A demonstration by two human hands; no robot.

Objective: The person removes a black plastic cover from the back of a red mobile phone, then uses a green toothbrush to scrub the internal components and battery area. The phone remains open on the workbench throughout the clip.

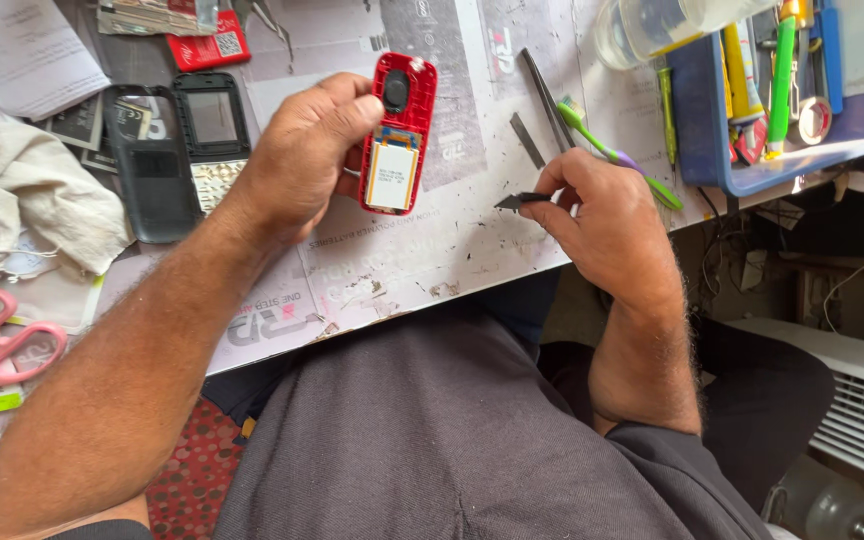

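My left hand (297, 160) grips a small red phone (398, 135) lying back-side up with its cover off, showing a white battery and a dark speaker near the top. My right hand (597, 215) pinches a small dark pointed tool (517, 201) just right of the phone, its tip aimed toward the phone but apart from it. Both rest on a worn white printed sheet (432, 250) covering the bench.
A black phone cover and a keypad phone front (210, 135) lie left of my left hand. Metal tweezers (544, 95), a green toothbrush (607, 150), a blue tray of tools (752, 150), a white cloth (22, 195) and pink scissors (2, 340) surround the work spot.
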